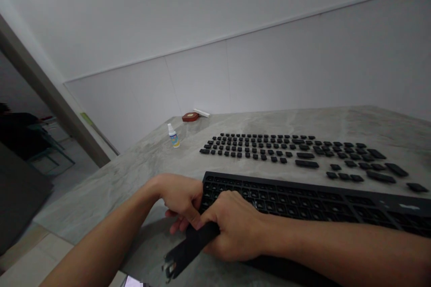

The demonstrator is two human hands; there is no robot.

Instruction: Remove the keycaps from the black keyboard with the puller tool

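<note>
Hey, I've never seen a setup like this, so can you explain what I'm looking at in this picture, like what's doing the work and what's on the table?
There's no machine here: two bare hands do the work. The single picture comes from a camera on the person's head, looking forward and down.

The right hand grips a slim black tool with a metal-looking tip. The left hand is curled at the left end of a long black keyboard with bare key sockets; exactly what its fingers touch is unclear.

On the grey marbled tabletop, loose black keycaps lie in rows beyond the keyboard. Farther left stand a small white bottle with a coloured label and a flat reddish-brown case.
</note>
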